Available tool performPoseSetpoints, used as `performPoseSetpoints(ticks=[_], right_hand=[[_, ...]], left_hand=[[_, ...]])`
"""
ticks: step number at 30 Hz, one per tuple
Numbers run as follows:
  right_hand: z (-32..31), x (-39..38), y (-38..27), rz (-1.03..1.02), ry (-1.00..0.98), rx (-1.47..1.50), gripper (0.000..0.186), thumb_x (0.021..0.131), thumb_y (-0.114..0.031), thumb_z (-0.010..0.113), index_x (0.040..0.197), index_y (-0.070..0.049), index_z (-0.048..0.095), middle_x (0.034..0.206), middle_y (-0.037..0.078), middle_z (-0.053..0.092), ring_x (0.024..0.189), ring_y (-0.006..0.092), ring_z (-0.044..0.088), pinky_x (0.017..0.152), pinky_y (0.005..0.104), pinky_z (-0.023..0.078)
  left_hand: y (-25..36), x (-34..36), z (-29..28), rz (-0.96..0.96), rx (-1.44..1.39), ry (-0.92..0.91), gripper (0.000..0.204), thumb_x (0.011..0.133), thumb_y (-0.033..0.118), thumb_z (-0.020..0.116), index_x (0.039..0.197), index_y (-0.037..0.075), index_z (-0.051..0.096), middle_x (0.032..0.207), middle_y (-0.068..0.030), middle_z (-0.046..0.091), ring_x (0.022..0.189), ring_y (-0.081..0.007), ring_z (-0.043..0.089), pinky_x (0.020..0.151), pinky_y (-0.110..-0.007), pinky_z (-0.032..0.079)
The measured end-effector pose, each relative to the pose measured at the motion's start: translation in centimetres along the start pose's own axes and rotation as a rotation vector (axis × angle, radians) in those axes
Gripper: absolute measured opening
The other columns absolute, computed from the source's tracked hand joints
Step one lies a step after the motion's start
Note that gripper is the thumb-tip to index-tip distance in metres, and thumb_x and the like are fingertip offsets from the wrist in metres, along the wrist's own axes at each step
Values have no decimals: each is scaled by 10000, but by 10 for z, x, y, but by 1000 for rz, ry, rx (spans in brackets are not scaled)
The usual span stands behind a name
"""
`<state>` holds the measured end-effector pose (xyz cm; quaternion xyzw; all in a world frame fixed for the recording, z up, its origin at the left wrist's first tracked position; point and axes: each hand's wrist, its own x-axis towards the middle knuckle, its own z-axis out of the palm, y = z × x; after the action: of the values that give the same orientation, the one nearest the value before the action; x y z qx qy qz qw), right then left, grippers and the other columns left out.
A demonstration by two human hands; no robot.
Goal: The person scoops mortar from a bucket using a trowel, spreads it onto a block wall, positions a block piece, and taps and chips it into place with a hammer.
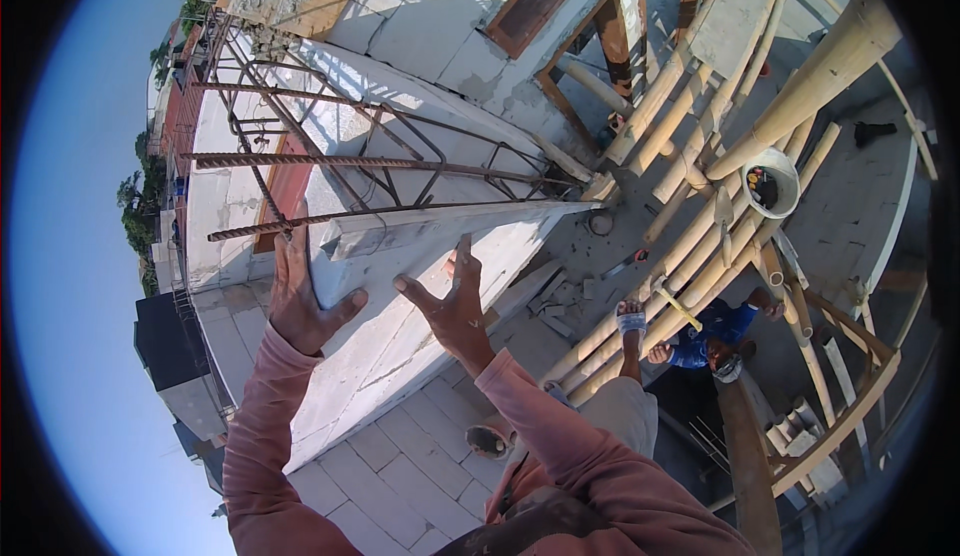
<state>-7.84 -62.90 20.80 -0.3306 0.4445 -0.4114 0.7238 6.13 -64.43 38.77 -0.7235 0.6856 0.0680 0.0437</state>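
Note:
A pale lightweight concrete block point(365, 268) lies at the top of the white block wall point(375, 351), beside an upright-looking cage of rusty rebar point(400, 164). My left hand point(305, 301) rests against the block's left end, fingers stretched out and thumb on its front face. My right hand point(455, 306) is in front of the same face, thumb and fingers spread apart; whether its fingertips touch the block I cannot tell. Nothing shows between the fingers of either hand.
Bamboo scaffold poles point(690, 261) run along my right, carrying a white bucket point(770, 184) with tools, a trowel point(724, 218) and a yellow-handled hammer point(680, 306). Below, a person in blue point(715, 336) stands near the poles. Broken block pieces point(560, 298) lie beyond the wall.

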Motion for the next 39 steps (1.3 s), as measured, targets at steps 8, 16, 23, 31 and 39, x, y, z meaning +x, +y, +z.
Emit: performPoseSetpoints(ticks=[8,16,23,31,39], right_hand=[[0,-3,-4,14,-46,-19,1187,786,-406,836,1511,135,67,1302,260,370,1234,352,372,1093,450,321],[3,1,6,-45,-56,131,1092,821,-324,816,1544,30,78,1328,235,352,1297,342,374,1151,513,251],[-7,-5,-11,95,-74,108,1153,807,-424,819,1543,53,70,1443,270,343,1394,366,340,1148,438,283],[-15,7,2,66,-150,29,1225,768,-531,809,1529,92,78,1412,281,416,1315,313,423,1103,386,326],[-7,-8,-15,20,-154,119,811,849,-431,775,1427,-33,367,1197,14,507,1091,114,481,1003,285,371]], left_hand=[[-8,-1,-2,65,91,70,1158,713,570,786,1525,-26,213,1263,-276,440,1148,-438,486,971,-491,453],[-2,2,1,79,6,128,1209,650,604,815,1552,64,218,1264,-257,463,1182,-413,482,1031,-497,420],[-24,2,-10,-2,-250,-147,1144,754,753,661,1581,119,187,1289,-254,461,1241,-385,476,1082,-466,394],[-57,-31,9,41,-396,38,1119,777,820,536,1583,132,174,1496,-245,368,1414,-386,353,1187,-441,306],[-56,-39,35,46,-154,191,1141,711,725,680,1590,204,174,1336,-195,487,1263,-366,505,1078,-450,435]])
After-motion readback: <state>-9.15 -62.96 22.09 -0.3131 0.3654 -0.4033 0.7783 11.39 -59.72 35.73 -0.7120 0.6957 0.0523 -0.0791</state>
